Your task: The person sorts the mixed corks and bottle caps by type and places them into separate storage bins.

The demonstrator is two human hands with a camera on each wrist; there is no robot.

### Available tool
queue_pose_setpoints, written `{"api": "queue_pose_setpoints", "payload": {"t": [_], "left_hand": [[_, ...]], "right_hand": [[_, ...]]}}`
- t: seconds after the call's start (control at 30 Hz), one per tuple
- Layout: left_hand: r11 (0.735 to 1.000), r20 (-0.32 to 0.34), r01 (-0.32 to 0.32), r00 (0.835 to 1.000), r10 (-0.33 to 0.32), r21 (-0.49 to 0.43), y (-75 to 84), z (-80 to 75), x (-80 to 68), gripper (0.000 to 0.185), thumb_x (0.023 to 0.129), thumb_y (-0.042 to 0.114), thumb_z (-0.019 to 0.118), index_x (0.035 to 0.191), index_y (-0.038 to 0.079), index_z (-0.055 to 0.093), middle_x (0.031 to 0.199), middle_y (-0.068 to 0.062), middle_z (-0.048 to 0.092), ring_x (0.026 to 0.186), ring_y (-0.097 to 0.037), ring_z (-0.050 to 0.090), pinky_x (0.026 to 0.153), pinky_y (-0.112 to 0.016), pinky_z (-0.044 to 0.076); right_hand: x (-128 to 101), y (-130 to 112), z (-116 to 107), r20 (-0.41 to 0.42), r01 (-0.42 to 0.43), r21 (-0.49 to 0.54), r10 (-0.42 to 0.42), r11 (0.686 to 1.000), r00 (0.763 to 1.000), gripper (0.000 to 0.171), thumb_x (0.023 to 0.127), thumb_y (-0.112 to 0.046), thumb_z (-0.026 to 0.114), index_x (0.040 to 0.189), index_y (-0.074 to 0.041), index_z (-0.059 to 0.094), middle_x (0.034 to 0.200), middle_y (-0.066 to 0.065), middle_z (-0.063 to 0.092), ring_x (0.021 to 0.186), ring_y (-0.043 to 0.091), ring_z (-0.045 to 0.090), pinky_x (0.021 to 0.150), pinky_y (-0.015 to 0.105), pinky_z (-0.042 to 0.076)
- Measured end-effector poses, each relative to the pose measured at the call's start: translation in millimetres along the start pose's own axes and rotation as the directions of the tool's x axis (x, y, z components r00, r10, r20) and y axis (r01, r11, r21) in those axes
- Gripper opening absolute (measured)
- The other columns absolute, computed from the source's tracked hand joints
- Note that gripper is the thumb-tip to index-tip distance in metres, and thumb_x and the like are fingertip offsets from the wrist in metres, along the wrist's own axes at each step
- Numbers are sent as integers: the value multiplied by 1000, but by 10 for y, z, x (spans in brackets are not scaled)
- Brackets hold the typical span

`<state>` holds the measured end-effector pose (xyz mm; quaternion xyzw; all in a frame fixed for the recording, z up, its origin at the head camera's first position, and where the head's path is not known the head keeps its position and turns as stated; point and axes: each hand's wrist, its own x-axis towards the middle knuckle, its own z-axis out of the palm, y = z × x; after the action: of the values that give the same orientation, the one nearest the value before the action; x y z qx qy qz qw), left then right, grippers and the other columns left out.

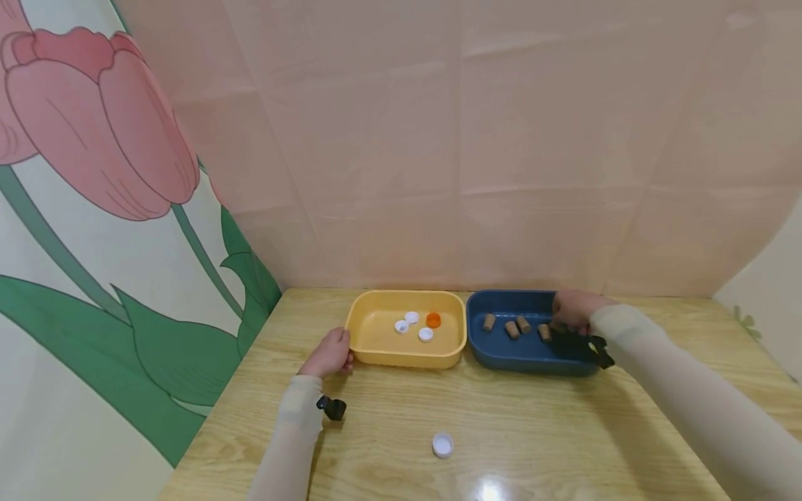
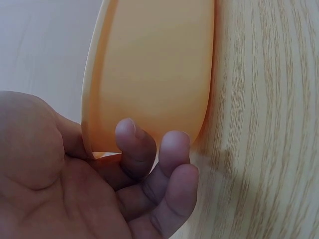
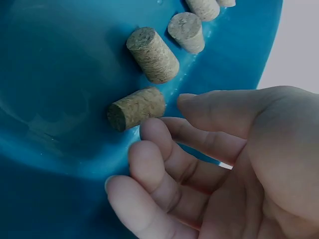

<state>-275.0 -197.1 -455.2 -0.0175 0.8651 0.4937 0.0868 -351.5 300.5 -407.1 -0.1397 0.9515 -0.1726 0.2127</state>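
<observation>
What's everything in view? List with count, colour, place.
yellow tray: 1, yellow, table centre-left
white bottle caps in yellow tray: 3, white, inside the yellow tray
orange bottle cap: 1, orange, inside the yellow tray
blue tray: 1, dark blue, right of the yellow tray
corks: 4, tan, in a row inside the blue tray
loose white bottle cap: 1, white, on the table near its front edge
table: 1, light wood
tulip backdrop: 1, pink and green, at left
left hand: touches the yellow tray's left end
right hand: open over the blue tray, fingers by the nearest cork
</observation>
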Motion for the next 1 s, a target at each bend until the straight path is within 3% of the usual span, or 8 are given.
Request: {"api": "queue_pose_setpoints", "payload": {"t": [0.1,0.23,0.33,0.4,0.5,0.63,0.77,1.0], "left_hand": [[1000,2,2,1000,-2,7,11,2,-2,39,111,22,23,112,-4,51,70,-5,48,58,-19,55,60,-35,56],[1000,-4,9,1000,-9,16,11,7,-5,37,110,23,23,110,-4,50,71,-5,48,59,-19,55,61,-35,56],[1000,-5,10,1000,-10,14,-5,12,-2,38,110,23,23,112,-4,50,72,-5,48,60,-19,55,61,-35,56],[1000,-4,9,1000,-9,11,-18,13,6,38,110,23,23,113,-4,50,72,-5,48,60,-19,55,61,-35,56],[1000,-3,-1,1000,1,8,-30,11,20,39,110,23,23,113,-5,50,72,-5,49,60,-19,55,60,-35,55],[1000,0,-3,1000,3,8,-39,13,26,39,111,24,23,112,-4,51,72,-5,49,60,-19,55,60,-35,55],[1000,2,-2,1000,2,17,-33,15,23,39,111,24,22,111,-3,50,72,-5,49,60,-19,55,61,-35,55],[1000,-1,-6,1000,6,15,-25,6,16,39,110,23,23,111,-4,51,72,-5,49,60,-19,55,61,-35,55]], "right_hand": [[-22,-26,6,-6,-1,3,1,1000,1000,19,93,-8,62,74,-5,63,59,-1,53,44,8,47,40,22,40],[-98,-162,26,-62,63,-62,-67,996,996,15,92,-7,59,99,4,65,77,8,62,47,17,55,42,29,46],[-193,-336,59,-126,150,-144,-169,978,978,31,95,-11,60,119,8,62,101,18,68,72,27,68,61,40,56],[-259,-459,92,-152,202,-168,-227,965,962,33,97,-13,61,122,7,62,108,19,68,82,29,68,71,44,56],[-361,-616,168,-184,270,-133,-291,954,939,29,99,-15,60,123,2,64,88,10,70,69,19,63,65,39,53],[-487,-801,329,-215,345,-67,-351,936,911,25,99,-17,61,120,-5,67,61,-5,53,49,8,44,54,27,41],[-599,-966,538,-222,420,-32,-416,907,882,26,97,-22,66,119,-7,68,64,-9,51,52,5,43,54,24,39],[-668,-1163,970,-156,531,65,-517,845,842,30,94,-22,71,121,-9,67,69,-11,55,58,1,48,55,22,45]]}}
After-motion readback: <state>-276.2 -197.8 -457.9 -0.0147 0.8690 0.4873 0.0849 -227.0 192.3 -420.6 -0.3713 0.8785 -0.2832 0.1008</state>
